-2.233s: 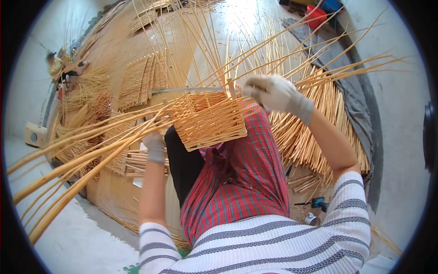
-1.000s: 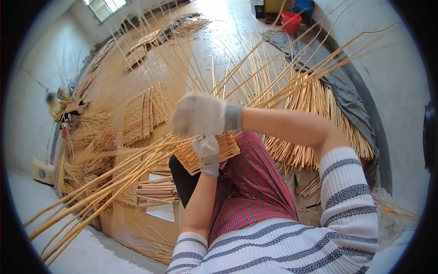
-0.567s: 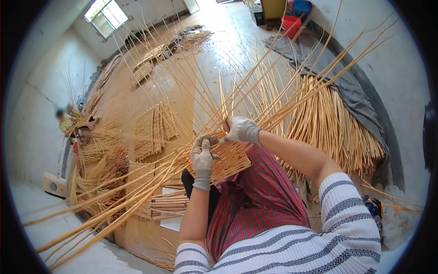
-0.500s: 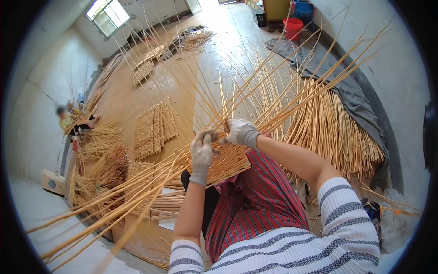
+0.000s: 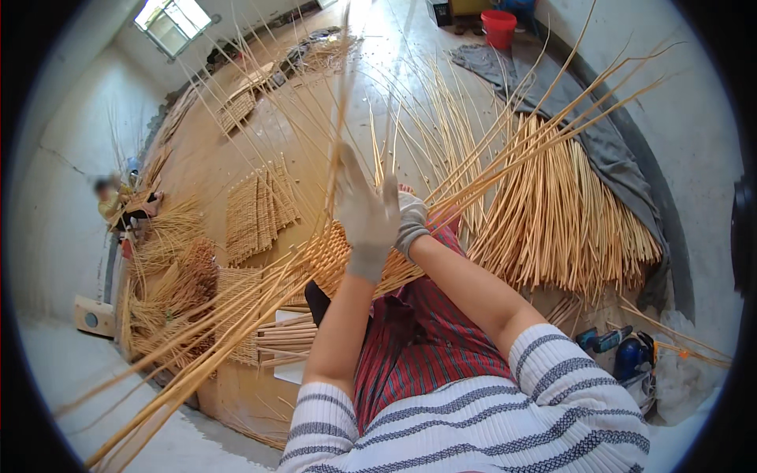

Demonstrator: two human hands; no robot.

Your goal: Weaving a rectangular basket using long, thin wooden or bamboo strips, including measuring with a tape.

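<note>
A half-woven wicker panel (image 5: 330, 254) lies across my lap, with long willow rods fanning out from it to both sides. My left hand (image 5: 367, 217), in a pale work glove, is raised over the panel, its fingers stretched upward and the thumb apart. One upright rod (image 5: 341, 94), blurred by motion, runs up alongside those fingers. Just right of it and partly behind it is my gloved right hand (image 5: 412, 217), low near the panel's far edge. Its fingers are mostly hidden, and a small red bit shows above them.
Right, a large bundle of peeled rods (image 5: 560, 213) lies by a grey cloth (image 5: 619, 169). A teal power tool (image 5: 611, 339) is at lower right. Woven panels (image 5: 260, 209) and rod heaps (image 5: 169, 296) are left; another person (image 5: 118, 205) sits beyond. A red bucket (image 5: 498, 30) stands far back.
My left hand has risen and opened its fingers upward. My right hand has moved left and lower, behind the left. A rod now stands upright by the left hand.
</note>
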